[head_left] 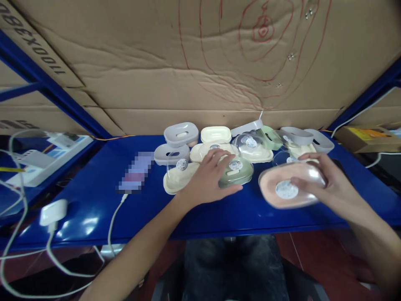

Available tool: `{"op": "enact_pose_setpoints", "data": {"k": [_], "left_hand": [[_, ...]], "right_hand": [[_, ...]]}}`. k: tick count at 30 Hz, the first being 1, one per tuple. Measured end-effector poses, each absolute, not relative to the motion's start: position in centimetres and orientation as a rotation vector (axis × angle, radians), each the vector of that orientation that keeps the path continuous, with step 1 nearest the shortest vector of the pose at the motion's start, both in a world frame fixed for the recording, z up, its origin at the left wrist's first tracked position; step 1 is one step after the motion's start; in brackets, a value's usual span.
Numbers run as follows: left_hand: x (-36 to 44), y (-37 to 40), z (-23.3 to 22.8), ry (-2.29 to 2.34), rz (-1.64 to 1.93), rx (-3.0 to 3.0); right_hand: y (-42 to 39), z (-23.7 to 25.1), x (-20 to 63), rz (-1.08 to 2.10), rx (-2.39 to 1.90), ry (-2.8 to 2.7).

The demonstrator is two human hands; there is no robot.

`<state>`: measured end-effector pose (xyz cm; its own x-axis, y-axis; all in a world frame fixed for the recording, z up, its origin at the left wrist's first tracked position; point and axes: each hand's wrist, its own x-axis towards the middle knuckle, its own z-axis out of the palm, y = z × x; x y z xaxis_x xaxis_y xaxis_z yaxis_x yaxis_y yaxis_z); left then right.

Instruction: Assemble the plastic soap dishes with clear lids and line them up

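Note:
My right hand (324, 179) grips a pink soap box (272, 188) by its right end, thumb on top. The box has a clear lid with a round white sticker and is held above the front of the blue table. My left hand (209, 179) is open, fingers spread over a green soap box (242, 175) with a clear lid and sticker. Whether the fingers touch it I cannot tell. Left of that hand lies a cream soap box (175, 179) under a clear lid. Behind the fingers sits another cream soap box (199, 152), partly covered.
Grey soap dishes (181, 133), a cream dish (216, 133) and several more parts stand along the cardboard wall (140, 96). A phone-like blurred item (136, 173) with a cable lies left. Near the left edge are a white charger (54, 212) and a power strip (46, 163).

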<state>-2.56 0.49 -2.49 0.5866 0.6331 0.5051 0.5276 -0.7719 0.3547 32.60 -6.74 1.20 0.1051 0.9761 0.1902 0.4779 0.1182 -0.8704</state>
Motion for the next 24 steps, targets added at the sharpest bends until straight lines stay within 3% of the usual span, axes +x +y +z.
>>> {"op": "enact_pose_setpoints", "data": {"k": [4,12,17,24], "left_hand": [[-1.1,0.2,-4.0,1.026,0.685,2.818],[-1.5,0.8,-5.3,0.874,0.769,2.883],[-1.5,0.5,-5.5,0.857,0.796,2.867],[-1.1,0.0,-6.1,0.789,0.823,2.822]], "right_hand": [[-9.0,-2.1,32.4,0.717,-1.582,-1.607],[-7.2,-6.5,28.4,0.172,-1.613,-1.656],[-7.3,-6.8,28.2,0.1,-1.494,-1.658],[-10.5,-6.2,28.5,-0.004,-1.291,-2.199]]}}
